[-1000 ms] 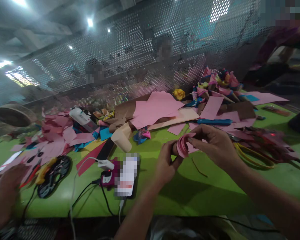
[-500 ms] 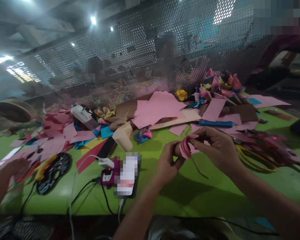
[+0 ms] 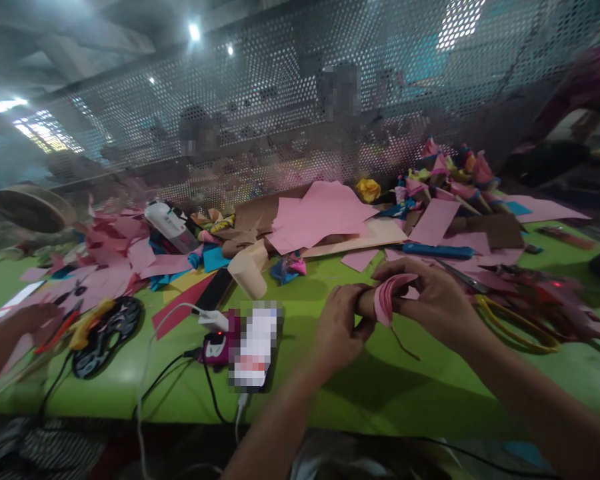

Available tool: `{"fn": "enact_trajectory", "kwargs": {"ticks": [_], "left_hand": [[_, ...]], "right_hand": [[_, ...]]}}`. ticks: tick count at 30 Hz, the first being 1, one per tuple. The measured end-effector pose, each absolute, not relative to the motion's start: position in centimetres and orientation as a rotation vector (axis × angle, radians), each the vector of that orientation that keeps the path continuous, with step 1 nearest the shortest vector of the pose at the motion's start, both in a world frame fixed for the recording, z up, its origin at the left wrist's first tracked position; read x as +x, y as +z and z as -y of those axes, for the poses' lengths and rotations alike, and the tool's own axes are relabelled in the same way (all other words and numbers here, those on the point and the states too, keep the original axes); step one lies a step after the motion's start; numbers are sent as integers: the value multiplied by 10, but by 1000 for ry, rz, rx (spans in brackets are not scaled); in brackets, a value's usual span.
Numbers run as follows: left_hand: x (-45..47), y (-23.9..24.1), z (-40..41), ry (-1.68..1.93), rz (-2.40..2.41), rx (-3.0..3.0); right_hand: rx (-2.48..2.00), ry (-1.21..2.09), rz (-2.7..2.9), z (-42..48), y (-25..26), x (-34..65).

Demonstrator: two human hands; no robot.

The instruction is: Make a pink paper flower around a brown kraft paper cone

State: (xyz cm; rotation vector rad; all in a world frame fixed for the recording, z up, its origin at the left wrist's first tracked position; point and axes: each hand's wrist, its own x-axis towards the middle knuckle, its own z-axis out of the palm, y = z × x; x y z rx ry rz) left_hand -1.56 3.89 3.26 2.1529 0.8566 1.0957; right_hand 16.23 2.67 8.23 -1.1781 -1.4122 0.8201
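Note:
Over the front right of the green table (image 3: 380, 400), my left hand (image 3: 340, 327) is closed round a short brown roll (image 3: 367, 304), perhaps card. My right hand (image 3: 437, 300) grips a curved stack of pink paper pieces (image 3: 391, 297) between thumb and fingers. The pink stack bends against the roll's right end; the fingers partly hide the contact. Just below the pink paper, a thin brown strip (image 3: 406, 345) lies on the table. Yellow-handled scissors (image 3: 515, 327) rest to the right of my right hand.
A plugged-in phone (image 3: 256, 347) and a purple power adapter (image 3: 225, 347) with cables sit left of my hands. Pink sheets (image 3: 323, 217), a cream roll (image 3: 249, 275), a blue cutter (image 3: 437, 251) and a pink glue gun (image 3: 555, 300) lie around. Another person's hand (image 3: 35, 320) is at far left.
The pink stack has turned and now shows more edge-on, bent over the roll's end. More of the brown roll shows between my hands. Both hands have shifted slightly right.

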Motion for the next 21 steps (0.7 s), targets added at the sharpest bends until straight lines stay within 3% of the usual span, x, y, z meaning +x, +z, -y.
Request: {"fn": "enact_trajectory", "kwargs": {"ticks": [12,21], "left_hand": [[-14,35,-36,1050,-906,2206],[-12,37,-38,1064,-1005,1909]], "right_hand": [[-1194,748,1458,-25,85,161],[-1204,779,1374,-27,76,168]]}}
